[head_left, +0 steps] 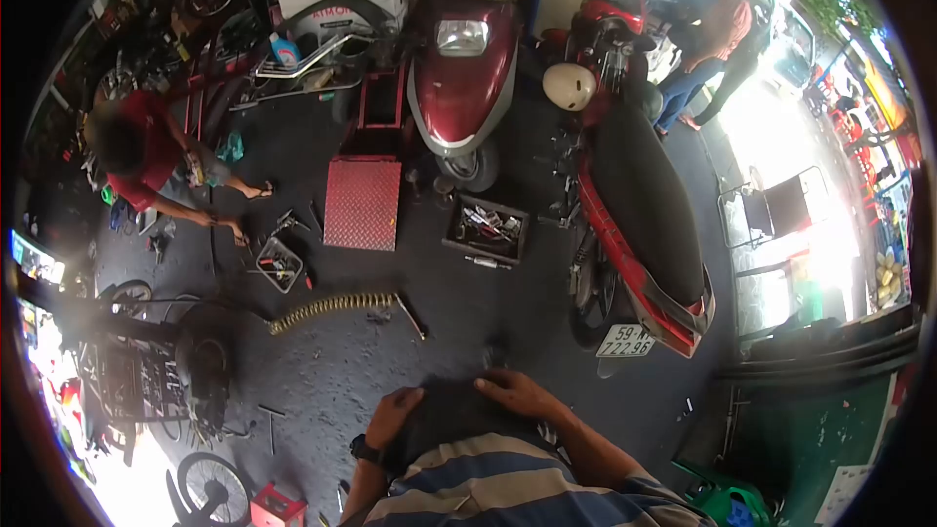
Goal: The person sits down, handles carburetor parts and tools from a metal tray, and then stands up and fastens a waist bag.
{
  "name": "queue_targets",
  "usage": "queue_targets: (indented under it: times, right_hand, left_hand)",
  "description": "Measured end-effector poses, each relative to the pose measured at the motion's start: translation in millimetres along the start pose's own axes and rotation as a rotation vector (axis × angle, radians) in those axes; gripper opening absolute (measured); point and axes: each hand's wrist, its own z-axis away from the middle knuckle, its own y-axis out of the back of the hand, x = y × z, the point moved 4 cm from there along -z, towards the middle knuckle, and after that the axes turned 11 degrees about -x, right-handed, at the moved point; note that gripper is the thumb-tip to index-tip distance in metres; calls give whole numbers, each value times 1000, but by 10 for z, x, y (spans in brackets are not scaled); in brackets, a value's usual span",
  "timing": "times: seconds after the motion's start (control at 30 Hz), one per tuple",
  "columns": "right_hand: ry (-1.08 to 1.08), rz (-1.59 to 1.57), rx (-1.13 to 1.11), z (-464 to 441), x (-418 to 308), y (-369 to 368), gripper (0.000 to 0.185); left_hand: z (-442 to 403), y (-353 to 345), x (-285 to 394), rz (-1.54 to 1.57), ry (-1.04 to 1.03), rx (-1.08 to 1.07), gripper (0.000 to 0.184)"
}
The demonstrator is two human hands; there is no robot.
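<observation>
Left hand (392, 414) and right hand (514, 394) rest released on dark trousers (451, 412), a coiled yellow hose (332, 306) on the floor (337, 371) ahead

Dim middle, daylight glare both sides, bowed edges

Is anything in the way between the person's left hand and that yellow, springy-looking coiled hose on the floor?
Nothing visible blocks it. The left hand rests on the dark-clothed lap, and only dark grey floor shows between it and the yellow coiled hose.
</observation>
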Motion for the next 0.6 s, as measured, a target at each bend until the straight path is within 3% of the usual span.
queue_targets:
  times: [0.17, 0.27, 0.47, 0.6]
  right_hand:
    - [-117, 95, 56, 318, -175, -164, 76]
    - [-76, 40, -18, 422, -261, -173, 77]
    - [-20, 114, 31, 561, -644, -223, 77]
    - [-86, 98, 123, 179, -253, -195, 73]
  left_hand:
    - [99, -36, 92, -149, 11, -96, 48]
    - [151, -25, 338, -210, -57, -171, 48]
    - [243, 160, 338, -73, -27, -195, 48]
    - [43, 208, -291, -119, -102, 72, 44]
